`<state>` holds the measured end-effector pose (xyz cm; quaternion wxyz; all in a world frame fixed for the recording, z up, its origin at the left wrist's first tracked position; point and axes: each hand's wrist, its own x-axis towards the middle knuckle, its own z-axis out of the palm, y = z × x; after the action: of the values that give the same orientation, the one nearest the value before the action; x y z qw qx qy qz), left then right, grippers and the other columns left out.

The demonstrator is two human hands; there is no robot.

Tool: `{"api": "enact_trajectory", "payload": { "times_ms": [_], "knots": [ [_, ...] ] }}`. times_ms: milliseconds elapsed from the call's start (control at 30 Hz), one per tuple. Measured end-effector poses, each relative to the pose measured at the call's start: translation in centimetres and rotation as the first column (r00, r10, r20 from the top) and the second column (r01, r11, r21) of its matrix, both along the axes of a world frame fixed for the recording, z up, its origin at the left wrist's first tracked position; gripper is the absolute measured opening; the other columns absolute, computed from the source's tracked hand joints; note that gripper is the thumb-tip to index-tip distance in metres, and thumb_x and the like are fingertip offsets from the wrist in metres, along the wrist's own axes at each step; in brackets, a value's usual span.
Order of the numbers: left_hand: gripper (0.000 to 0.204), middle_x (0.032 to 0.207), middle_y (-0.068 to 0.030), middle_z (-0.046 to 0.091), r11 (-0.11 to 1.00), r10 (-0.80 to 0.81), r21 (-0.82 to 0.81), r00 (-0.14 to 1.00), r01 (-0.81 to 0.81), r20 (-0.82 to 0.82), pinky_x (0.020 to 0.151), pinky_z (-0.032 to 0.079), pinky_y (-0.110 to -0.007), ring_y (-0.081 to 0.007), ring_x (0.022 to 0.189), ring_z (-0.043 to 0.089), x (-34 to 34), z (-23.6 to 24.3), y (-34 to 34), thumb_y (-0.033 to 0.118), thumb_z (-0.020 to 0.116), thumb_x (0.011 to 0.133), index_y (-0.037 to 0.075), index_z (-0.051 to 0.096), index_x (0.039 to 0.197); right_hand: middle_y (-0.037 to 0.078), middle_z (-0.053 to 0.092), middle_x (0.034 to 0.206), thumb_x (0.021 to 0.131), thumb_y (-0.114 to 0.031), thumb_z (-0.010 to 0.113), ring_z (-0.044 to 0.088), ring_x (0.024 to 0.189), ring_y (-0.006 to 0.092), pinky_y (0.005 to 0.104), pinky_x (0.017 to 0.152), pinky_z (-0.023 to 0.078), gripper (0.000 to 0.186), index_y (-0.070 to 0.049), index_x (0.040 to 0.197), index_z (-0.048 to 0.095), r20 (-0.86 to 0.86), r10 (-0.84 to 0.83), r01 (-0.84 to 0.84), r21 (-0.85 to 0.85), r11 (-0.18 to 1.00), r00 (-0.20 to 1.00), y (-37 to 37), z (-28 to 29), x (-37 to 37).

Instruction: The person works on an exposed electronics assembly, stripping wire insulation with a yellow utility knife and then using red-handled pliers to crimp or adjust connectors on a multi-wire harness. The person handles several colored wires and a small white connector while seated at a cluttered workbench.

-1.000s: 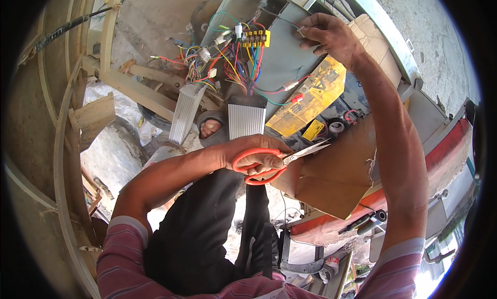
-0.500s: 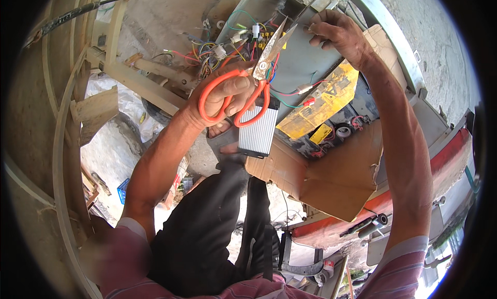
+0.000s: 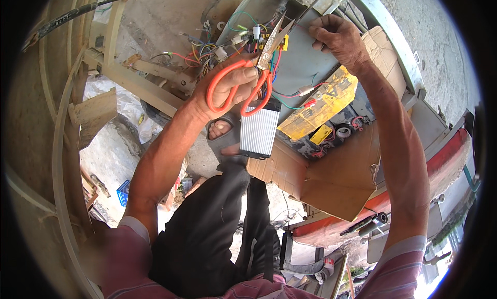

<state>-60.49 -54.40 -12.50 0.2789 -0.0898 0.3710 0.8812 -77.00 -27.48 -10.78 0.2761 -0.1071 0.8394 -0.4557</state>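
Note:
My left hand (image 3: 211, 94) is closed round the handles of a pair of red-handled scissors (image 3: 266, 57). The blades point up and away, slightly parted. Off to the right, my right hand (image 3: 341, 43) is raised, thumb and fingers pinched together beside the blade tips. A thin dark strand seems to run from its fingers toward the blades; it is too fine to make out. Below the scissors sits a silver ribbed metal box (image 3: 259, 132) with black ends. Beyond my left hand lies a tangle of coloured wires (image 3: 215, 53) with a white connector (image 3: 257, 32).
A worn yellow panel (image 3: 321, 102) lies right of the ribbed box, next to an open compartment with a small yellow part (image 3: 321, 134). Opened cardboard (image 3: 336, 185) covers the near side. A metal frame (image 3: 140, 87) runs along the left. My sandalled foot (image 3: 220, 131) is below my left hand.
The scissors and my left hand have shifted slightly right and their blades look closer together. My right hand has lowered a little, its fingers still pinched.

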Motion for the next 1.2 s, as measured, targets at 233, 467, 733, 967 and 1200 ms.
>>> {"api": "enact_trajectory", "payload": {
  "times_ms": [233,467,733,967,1200],
  "knots": [
    [0.031,0.061,0.0043,0.046,0.997,0.012,-0.07,1.0,-0.013,-0.019,0.066,0.044,-0.025,-0.0066,0.052,0.042,-0.3,0.7,-0.1,0.038,0.065,0.102,0.011,0.064,0.117,0.017,0.076,0.093,0.09,-0.027,0.066,0.075,0.088,0.0297,0.0417,0.084,0.058,0.032,-0.003,0.109,0.075,-0.245,0.213,-0.116,0.36,0.926,0.946,-1.2,0.6,-0.8],
    [0.041,0.114,-0.008,0.07,0.998,0.029,0.059,1.0,-0.028,-0.009,0.091,0.056,-0.031,-0.0158,0.101,0.068,-0.6,0.1,-0.5,0.026,0.072,0.099,0.001,0.063,0.13,0.018,0.075,0.094,0.095,-0.032,0.065,0.074,0.09,0.0357,0.0438,0.084,0.058,0.033,-0.004,0.111,0.074,-0.384,0.377,-0.226,0.383,0.896,0.843,-1.1,0.6,-3.1],
    [0.041,0.095,-0.0096,0.075,0.999,0.006,-0.032,0.994,-0.003,0.107,0.07,0.057,-0.037,-0.0193,0.075,0.068,-2.3,0.2,1.0,0.04,0.063,0.103,0.004,0.069,0.119,0.011,0.073,0.091,0.101,-0.037,0.061,0.072,0.081,0.0225,0.0369,0.08,0.055,0.037,-0.004,0.116,0.07,-0.336,0.322,-0.214,0.32,0.923,0.885,-1.3,0.2,-4.9],
    [0.048,0.094,-0.009,0.075,1.0,-0.023,-0.001,0.989,0.023,0.147,0.069,0.056,-0.036,-0.0196,0.074,0.068,-3.4,0.0,2.4,0.043,0.059,0.104,0.005,0.061,0.134,0.008,0.073,0.093,0.103,-0.041,0.058,0.071,0.082,0.0187,0.0343,0.082,0.056,0.042,-0.002,0.116,0.07,-0.284,0.193,-0.143,0.189,0.972,0.939,-1.0,-0.6,-5.2],
    [0.055,0.11,-0.0089,0.073,0.997,0.036,0.07,0.997,-0.041,0.073,0.08,0.063,-0.04,-0.0246,0.091,0.076,-4.1,0.1,3.5,0.032,0.068,0.099,0.012,0.051,0.147,0.008,0.073,0.098,0.103,-0.039,0.06,0.07,0.087,0.0163,0.0322,0.082,0.057,0.038,-0.003,0.114,0.07,-0.259,0.122,-0.097,0.107,0.989,0.958,-1.2,-1.6,-4.5]
  ]
}}
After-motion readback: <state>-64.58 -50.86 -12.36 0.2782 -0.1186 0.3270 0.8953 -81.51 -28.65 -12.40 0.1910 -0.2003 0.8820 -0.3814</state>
